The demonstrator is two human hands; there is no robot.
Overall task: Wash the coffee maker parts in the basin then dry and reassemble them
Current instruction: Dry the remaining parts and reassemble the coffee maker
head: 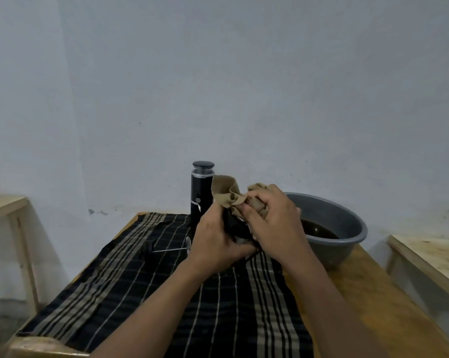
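Observation:
Above the middle of the table my left hand grips a small black coffee maker part, mostly hidden between both hands. My right hand holds a beige cloth bunched against that part. A tall black cylindrical coffee maker body with a dark cap stands upright just behind my hands. A thin metal rod with a coiled whisk end and a black fitting lies on the striped cloth to the left. A grey basin with dark water sits at the right.
A black cloth with beige stripes covers most of the wooden table. Pale wooden furniture stands at the left and at the right. A plain wall rises behind.

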